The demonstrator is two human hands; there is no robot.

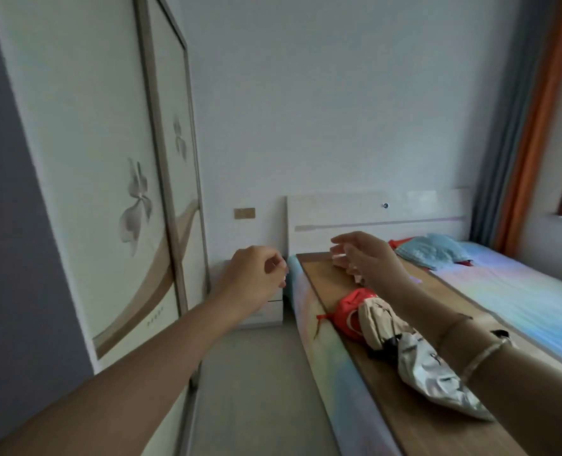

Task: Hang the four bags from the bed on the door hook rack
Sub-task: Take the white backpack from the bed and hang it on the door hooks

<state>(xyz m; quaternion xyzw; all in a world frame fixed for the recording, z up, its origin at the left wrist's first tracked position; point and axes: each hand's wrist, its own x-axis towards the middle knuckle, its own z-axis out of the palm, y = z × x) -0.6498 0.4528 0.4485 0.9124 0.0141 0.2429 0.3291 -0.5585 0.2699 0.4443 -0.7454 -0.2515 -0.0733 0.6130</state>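
Bags (404,343) lie lengthwise along the bed (520,291) edge, both hands' fingers (342,250) loosely curled, holding nothing.

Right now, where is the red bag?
In the head view the red bag lies on the bed's wooden board, lower centre-right, touching the beige bag.

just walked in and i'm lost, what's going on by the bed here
A person stands beside the bed, both arms stretched out over its near edge. The left hand is loosely curled and holds nothing. The right hand hovers open above a pinkish bag, mostly hidden behind it. A red bag, a beige bag and a silvery bag lie along the wooden board at the bed's edge. No hook rack is in view.
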